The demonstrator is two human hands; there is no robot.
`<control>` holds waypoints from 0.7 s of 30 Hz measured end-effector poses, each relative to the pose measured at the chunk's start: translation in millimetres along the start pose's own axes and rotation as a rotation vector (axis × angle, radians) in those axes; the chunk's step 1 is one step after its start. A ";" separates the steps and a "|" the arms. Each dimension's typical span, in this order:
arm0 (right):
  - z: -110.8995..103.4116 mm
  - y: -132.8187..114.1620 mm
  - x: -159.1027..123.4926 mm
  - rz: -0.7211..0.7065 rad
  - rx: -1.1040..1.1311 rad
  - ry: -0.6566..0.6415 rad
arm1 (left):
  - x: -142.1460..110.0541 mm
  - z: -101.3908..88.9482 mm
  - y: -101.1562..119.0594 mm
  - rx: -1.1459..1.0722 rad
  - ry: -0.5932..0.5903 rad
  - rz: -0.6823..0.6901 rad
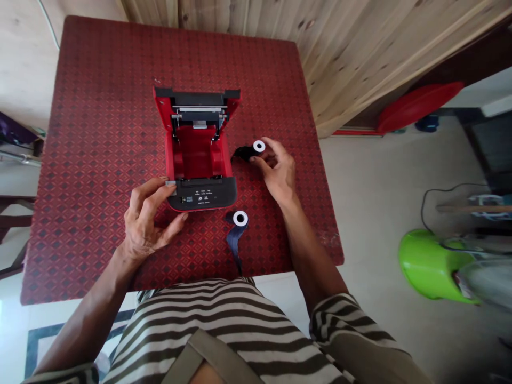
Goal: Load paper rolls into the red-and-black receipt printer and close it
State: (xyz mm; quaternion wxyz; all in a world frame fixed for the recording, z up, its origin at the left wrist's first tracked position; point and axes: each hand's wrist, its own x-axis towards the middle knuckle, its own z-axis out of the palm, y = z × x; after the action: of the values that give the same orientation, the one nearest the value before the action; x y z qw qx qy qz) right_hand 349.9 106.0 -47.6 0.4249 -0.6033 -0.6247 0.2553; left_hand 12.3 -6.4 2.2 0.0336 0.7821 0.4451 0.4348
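A red and black label printer (199,154) stands on the table with its lid (200,101) tipped up and its bay exposed. My left hand (150,216) grips the printer's front left corner, fingers on top and thumb by the front edge. To the printer's right, my right hand (278,168) holds a roll of black ribbon (248,153) with a white core, between thumb and fingers. A loose end of this ribbon trails toward the printer. Nearer to me lies a dark blue ribbon roll (236,234), also white-cored, its tail partly unwound toward the table edge.
The table (100,106) has a red patterned cover. A wooden plank wall (248,21) stands behind it. On the floor to the right are a green plastic stool or tub (432,266), a red round item (420,106) and a cable (444,188).
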 end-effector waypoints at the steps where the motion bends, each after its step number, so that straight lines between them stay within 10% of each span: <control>1: 3.8 0.5 3.9 -0.005 0.005 -0.014 | -0.2 -0.1 0.2 0.000 0.003 0.000; 8: -37.7 -67.3 -3.9 -0.128 0.286 -0.066 | 0.1 1.3 1.3 0.027 0.004 0.026; 13: -73.0 -152.1 -6.6 -0.383 0.432 -0.687 | 1.0 1.5 2.3 0.011 0.014 0.007; 21: 26.1 -165.4 -1.8 -0.625 -0.402 -0.483 | -1.3 1.5 -0.1 0.036 -0.010 0.023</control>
State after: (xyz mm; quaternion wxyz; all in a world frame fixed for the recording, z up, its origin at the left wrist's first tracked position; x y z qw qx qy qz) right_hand 239.1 85.9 76.4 0.1975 -0.3790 -0.8959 0.1216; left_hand 13.0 -6.8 0.4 0.0166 0.7897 0.4439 0.4232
